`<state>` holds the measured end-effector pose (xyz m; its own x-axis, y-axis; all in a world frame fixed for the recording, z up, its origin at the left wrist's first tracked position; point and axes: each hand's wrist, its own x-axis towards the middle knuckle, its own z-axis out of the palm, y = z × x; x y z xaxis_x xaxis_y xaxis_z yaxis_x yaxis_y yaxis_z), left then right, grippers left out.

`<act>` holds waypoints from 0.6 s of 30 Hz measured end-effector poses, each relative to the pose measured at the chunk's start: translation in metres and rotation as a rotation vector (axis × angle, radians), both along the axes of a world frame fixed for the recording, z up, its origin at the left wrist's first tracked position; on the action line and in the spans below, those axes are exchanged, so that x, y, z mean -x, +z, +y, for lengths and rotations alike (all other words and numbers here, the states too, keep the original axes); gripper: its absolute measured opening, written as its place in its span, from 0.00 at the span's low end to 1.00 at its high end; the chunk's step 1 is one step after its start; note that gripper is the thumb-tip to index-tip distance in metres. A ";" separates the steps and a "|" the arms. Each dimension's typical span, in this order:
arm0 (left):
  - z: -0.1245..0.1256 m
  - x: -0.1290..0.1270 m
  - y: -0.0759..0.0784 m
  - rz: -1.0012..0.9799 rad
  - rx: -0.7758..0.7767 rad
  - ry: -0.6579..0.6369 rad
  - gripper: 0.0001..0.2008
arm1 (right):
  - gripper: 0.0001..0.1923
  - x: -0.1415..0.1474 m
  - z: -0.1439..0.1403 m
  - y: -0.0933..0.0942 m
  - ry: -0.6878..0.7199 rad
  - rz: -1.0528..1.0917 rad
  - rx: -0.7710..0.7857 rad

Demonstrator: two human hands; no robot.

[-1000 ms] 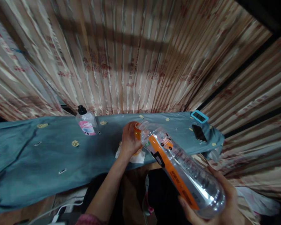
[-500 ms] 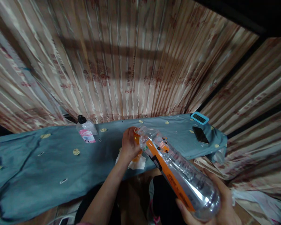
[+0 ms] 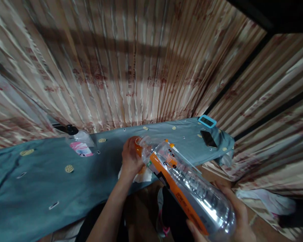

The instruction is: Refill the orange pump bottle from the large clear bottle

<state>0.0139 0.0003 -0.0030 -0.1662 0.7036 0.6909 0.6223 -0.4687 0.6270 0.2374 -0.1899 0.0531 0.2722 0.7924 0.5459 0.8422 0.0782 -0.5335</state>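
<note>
Nearby, a phone (image 3: 208, 138) and pump bottle (image 3: 81, 144) flank the hands (image 3: 130, 158), left clasping an orange container (image 3: 138, 150), right a clear bottle (image 3: 192, 190).

I am seeing a passage over the blue-green cloth (image 3: 97, 179), between the pump bottle (image 3: 81, 148) and the left hand (image 3: 130, 158). The large clear bottle (image 3: 192, 188) is blocking the space between this hand and the right hand (image 3: 238, 213). Behind, the curtain (image 3: 138, 77) is standing as a barrier.
</note>
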 end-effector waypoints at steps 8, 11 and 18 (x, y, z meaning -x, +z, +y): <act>0.001 0.001 0.000 0.015 -0.007 -0.005 0.15 | 0.44 -0.009 -0.003 -0.014 0.059 0.034 0.017; 0.002 0.001 -0.001 0.019 -0.039 -0.011 0.15 | 0.45 -0.005 -0.004 -0.014 0.047 0.102 0.039; 0.001 -0.005 -0.002 0.022 -0.030 -0.008 0.15 | 0.45 -0.014 -0.006 -0.009 0.024 -0.065 0.001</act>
